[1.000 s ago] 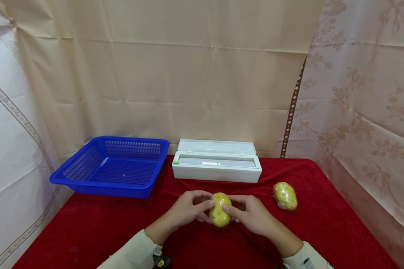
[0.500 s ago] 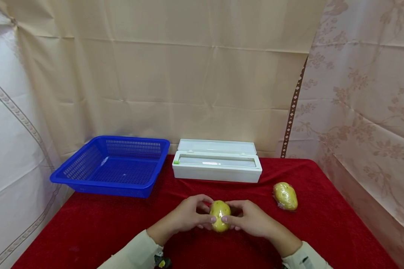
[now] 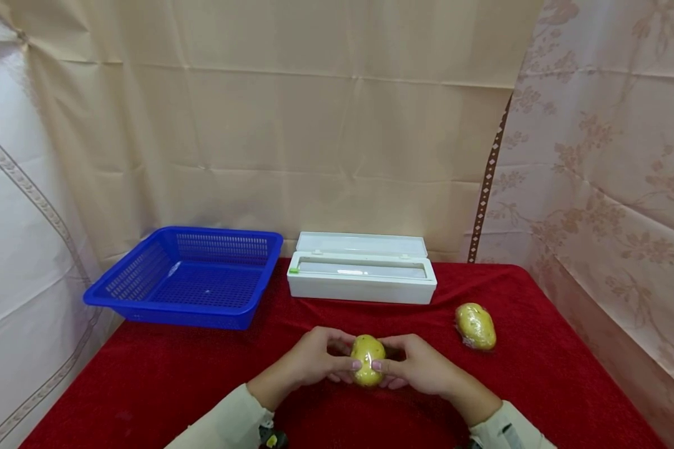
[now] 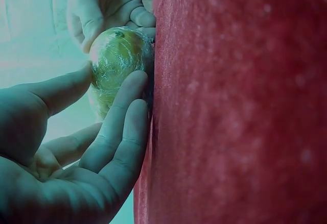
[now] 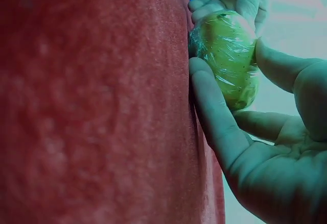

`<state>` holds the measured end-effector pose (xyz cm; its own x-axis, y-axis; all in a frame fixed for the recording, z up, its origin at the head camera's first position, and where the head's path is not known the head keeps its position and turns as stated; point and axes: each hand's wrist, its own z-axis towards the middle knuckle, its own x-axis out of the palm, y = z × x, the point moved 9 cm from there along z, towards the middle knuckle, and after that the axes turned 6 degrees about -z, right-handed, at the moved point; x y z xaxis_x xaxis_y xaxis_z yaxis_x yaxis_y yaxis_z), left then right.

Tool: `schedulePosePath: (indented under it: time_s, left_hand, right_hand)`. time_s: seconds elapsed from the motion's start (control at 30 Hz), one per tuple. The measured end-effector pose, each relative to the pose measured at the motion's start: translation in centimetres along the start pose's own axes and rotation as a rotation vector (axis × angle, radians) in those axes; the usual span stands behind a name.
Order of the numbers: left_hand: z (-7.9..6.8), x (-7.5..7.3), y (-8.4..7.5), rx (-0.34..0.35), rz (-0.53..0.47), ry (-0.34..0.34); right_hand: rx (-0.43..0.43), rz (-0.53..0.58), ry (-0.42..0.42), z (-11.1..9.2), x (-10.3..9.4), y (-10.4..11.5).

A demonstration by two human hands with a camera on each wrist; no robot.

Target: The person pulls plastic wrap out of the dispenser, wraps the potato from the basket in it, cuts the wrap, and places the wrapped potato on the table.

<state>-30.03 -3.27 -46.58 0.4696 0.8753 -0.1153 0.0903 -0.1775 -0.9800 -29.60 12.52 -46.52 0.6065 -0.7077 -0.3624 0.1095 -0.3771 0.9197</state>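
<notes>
Both hands hold one yellow potato (image 3: pixel 367 350) wrapped in clear plastic film, close over the red cloth at the front middle. My left hand (image 3: pixel 320 362) grips its left side, thumb on the near face and fingers curled behind and below. On the opposite side my right hand (image 3: pixel 418 365) grips it the same way, the two thumb tips nearly meeting. Wrinkled film shows on the potato (image 4: pixel 117 63) in the left wrist view, and shiny creases on it in the right wrist view. A second film-wrapped potato (image 3: pixel 475 326) lies on the cloth to the right.
A blue plastic basket (image 3: pixel 185 318) with slotted walls stands at the back left. Beside it, a long white cling film box (image 3: pixel 362 290) sits with its lid (image 3: pixel 362 243) raised and a green tab at its left end. Red cloth (image 3: pixel 163 380) covers the table; curtains hang behind and on both sides.
The held potato has been turned in the fingers and lowered slightly toward me, the thumbs shifting down its near face. In the last half second hands and potato have barely moved.
</notes>
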Motion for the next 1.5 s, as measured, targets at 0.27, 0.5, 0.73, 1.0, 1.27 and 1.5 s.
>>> schedulePosePath:
  time_s: [0.27, 0.5, 0.73, 1.0, 1.27, 1.5]
  left_hand:
    - [-0.1, 0.1, -0.2, 0.006, -0.017, -0.003]
    - [0.0, 0.6, -1.0, 0.042, -0.038, -0.002]
    - [1.2, 1.8, -2.4, 0.053, -0.054, 0.014]
    - [3.6, 3.8, -4.6, 0.075, -0.081, 0.024]
    - [6.2, 6.0, -6.9, 0.117, -0.048, 0.013]
    - [8.3, 7.8, -7.9, 0.174, -0.072, -0.015]
  right_hand:
    - [0.014, 0.033, -0.011, -0.2, -0.4, -0.1]
    - [0.049, -0.001, -0.064, -0.4, -1.5, 0.3]
    - [0.053, -0.014, -0.157, -1.6, -3.9, 0.7]
    - [0.035, -0.071, -0.244, -3.3, -7.6, 1.3]
    - [0.068, -0.089, -0.325, -5.0, -11.5, 1.4]
    - [0.098, -0.088, -0.374, -6.6, -14.5, 0.8]
